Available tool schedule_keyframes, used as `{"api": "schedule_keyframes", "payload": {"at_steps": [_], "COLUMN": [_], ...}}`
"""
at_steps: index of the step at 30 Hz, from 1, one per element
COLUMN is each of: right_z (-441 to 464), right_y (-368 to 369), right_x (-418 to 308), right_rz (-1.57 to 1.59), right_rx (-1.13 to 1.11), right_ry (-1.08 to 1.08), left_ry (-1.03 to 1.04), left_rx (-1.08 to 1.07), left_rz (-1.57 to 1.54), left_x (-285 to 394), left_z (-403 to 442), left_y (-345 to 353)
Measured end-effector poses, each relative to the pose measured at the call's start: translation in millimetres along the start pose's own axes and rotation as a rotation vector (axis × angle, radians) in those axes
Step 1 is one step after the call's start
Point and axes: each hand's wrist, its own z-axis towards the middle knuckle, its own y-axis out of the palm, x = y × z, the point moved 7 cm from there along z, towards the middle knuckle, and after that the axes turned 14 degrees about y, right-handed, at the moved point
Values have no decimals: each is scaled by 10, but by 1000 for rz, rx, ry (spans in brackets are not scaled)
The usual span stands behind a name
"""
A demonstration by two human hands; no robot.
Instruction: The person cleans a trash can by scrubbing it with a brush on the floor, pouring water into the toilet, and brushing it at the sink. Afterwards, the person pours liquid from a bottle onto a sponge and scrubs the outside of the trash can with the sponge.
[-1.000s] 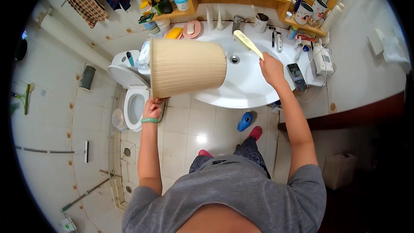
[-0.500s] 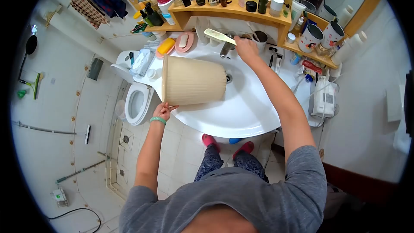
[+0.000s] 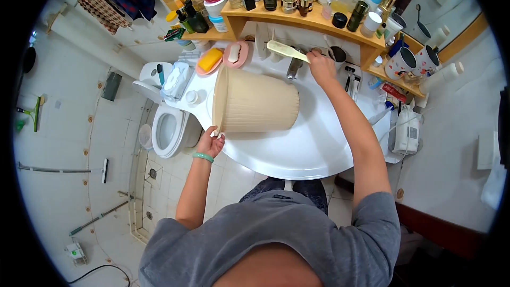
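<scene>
A beige ribbed bin (image 3: 257, 101) lies on its side over the white sink (image 3: 324, 133), its rim facing left. My left hand (image 3: 212, 142) grips the lower edge of that rim, fingers curled. In my closed right hand (image 3: 322, 68) is the handle of a pale yellow brush (image 3: 287, 51), held above the back of the basin. Its head points left, in front of the faucet (image 3: 295, 66); the bristles are hidden. The bin's inside cannot be seen.
Crowded bottles stand on the wooden shelf (image 3: 297, 17). Soap dishes, one with yellow soap (image 3: 210, 59), sit behind the bin. A toilet (image 3: 169, 127) is at the left. Razors and a white device (image 3: 408, 132) with a cord lie on the right of the counter.
The bin has moved right and lies lower over the sink. The brush has shifted left to the faucet. My body is closer to the sink, and the phone at the right is out of sight.
</scene>
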Motion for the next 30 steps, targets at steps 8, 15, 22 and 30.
{"api": "schedule_keyframes", "payload": {"at_steps": [8,15,22,30], "right_z": [17,70,70,203], "right_y": [29,41,53,6], "right_x": [1,52,8,5], "right_rz": [-31,-5,1,-73], "right_rx": [-115,-171,-126,-179], "right_ry": [-64,-126,-242,-292], "left_ry": [1673,1430,1737,1592], "left_rx": [342,271,225,390], "left_rz": [1322,1447,1230,1196], "left_x": [526,556,505,501], "left_z": [-1465,-918,-1193,-1104], "left_y": [1500,1679,1821,1737]}}
